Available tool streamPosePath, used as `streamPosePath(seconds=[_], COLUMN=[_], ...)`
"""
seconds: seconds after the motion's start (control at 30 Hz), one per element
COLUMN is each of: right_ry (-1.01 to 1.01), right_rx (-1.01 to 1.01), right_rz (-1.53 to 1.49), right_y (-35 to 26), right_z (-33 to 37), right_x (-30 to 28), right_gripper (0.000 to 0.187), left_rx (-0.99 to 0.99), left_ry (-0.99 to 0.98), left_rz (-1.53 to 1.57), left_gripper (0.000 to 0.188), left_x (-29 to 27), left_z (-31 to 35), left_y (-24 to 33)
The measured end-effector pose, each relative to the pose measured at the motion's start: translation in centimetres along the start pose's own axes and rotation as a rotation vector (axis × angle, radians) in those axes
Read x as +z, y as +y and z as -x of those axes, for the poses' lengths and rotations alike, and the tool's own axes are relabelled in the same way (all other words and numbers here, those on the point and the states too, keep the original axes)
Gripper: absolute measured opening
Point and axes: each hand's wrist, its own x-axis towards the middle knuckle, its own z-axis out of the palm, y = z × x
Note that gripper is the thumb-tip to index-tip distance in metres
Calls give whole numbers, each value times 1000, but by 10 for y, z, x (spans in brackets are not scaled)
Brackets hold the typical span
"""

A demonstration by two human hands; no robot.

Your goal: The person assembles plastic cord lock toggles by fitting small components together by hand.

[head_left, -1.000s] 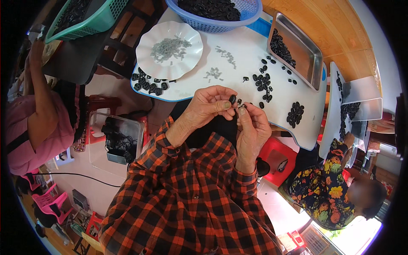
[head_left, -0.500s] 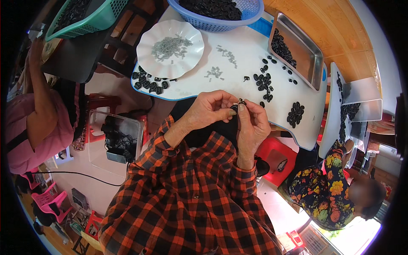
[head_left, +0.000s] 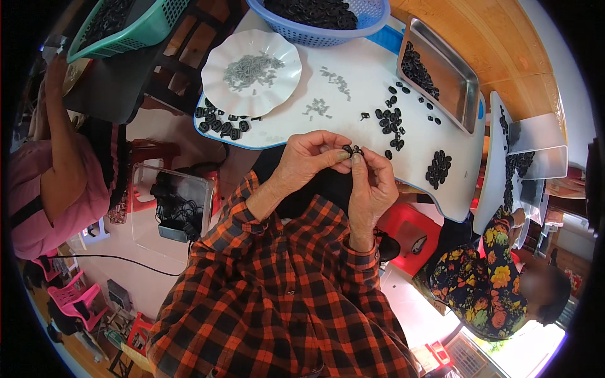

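My left hand (head_left: 309, 159) and my right hand (head_left: 370, 177) meet in front of my chest, just off the near edge of the white table (head_left: 290, 129). Both are closed in pinches on small black plastic parts (head_left: 355, 150), which touch or nearly touch between the fingertips. Fingers cover most of these parts, so their exact kind is hidden. Similar small black oval parts (head_left: 391, 120) lie scattered on the table to the right. A tight cluster of black ovals (head_left: 438, 169) sits nearer the right edge. Small clear-grey pieces (head_left: 318, 108) lie beyond my left hand.
A white scalloped plate (head_left: 217, 75) holds many clear-grey pieces. Behind it stands a blue basket (head_left: 315, 39) of black parts; a metal tray (head_left: 463, 94) with more is at right. A green basket (head_left: 135, 41) stands far left. People sit at both sides, one in a floral top (head_left: 479, 283).
My left fingertips have come slightly closer to the right ones, and the black part in them shows more. Both hands have shifted a little left.
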Motion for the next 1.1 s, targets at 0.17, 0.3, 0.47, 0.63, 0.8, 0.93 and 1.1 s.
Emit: streamPosePath(seconds=[0.17, 0.3, 0.47, 0.63, 0.8, 0.93, 1.1], right_ry=[0, -4, -16, -22, -12, -17, -25], right_rx=[94, 85, 154, 221, 278, 282, 269], right_rz=[-93, -85, -148, -196, -163, -171, -158], right_y=[-8, -7, -10, -7, -8, -7, -8], right_z=[0, 1, 1, 1, 1, 0, 0], right_x=[3, 3, -1, -8, -8, -9, -8], right_gripper=[11, 11, 12, 13, 13, 14, 14], left_rx=[50, 55, 36, -15, -29, -30, -10], left_ry=[-14, -7, -36, -63, -84, -103, -88], left_rz=[-142, -138, -14, 157, 176, 154, 109], left_gripper=[26, 28, 30, 31, 31, 31, 31], left_x=[1, 1, -2, -3, -5, -6, -4], left_z=[2, 2, 0, -1, -1, -2, -1], left_y=[0, -1, -2, -1, -1, 0, 2])
